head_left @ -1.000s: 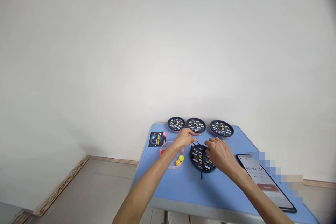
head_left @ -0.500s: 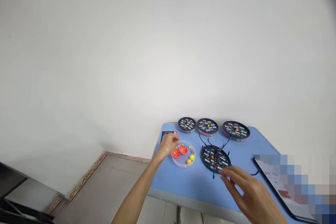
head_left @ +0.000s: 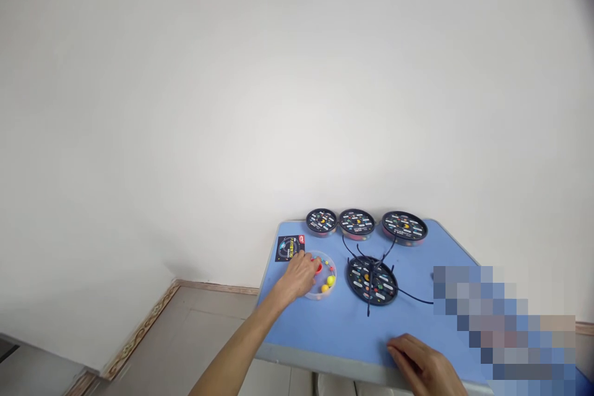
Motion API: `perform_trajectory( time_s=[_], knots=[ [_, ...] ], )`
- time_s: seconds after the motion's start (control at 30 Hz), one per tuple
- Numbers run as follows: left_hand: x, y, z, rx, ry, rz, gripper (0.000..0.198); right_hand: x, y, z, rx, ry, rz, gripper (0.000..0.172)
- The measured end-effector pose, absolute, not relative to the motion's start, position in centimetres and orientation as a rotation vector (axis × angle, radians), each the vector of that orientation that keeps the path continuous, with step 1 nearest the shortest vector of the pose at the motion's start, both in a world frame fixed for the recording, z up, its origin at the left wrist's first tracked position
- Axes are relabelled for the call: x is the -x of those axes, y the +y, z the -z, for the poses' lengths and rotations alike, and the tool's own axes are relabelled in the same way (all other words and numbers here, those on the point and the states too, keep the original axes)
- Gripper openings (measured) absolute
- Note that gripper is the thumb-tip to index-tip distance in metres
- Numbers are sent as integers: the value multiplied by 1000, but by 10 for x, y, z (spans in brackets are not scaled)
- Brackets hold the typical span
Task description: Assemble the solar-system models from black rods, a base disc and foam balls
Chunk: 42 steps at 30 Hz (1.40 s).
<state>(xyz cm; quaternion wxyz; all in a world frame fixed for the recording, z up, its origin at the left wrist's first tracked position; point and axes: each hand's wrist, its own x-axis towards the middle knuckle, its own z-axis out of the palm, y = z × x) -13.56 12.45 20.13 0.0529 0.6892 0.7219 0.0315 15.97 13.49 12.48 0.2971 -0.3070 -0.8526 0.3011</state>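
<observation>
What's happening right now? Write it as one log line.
left hand: at clear round dish, red pieces | right hand: on blue table | centre: black disc, dark cords

A plain white wall (head_left: 297,86) fills most of the view, lit softly and evenly, and it turns a corner at the left. Along its foot runs a tan skirting board (head_left: 139,328) with a patterned strip. The floor (head_left: 204,334) is pale beige tile. A blue folding table (head_left: 334,328) with a grey edge stands against the wall.
</observation>
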Motion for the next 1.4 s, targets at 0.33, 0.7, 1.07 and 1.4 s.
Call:
perform_trajectory(
  time_s=[0.33,0.7,1.07,1.4],
  knots=[
    [142,126,-203,-2141,2181,-64,29,-161,142,-116,851,-2165,-827,34],
    [126,123,-222,-2327,1887,-116,31,-155,137,-119,845,-2025,-749,39],
    [127,130,-210,-2293,1878,-268,22,-161,140,-114,829,-2099,-776,33],
    [138,119,-211,-1958,1817,-749,24,-160,139,-113,792,-2055,-786,31]
  ],
)
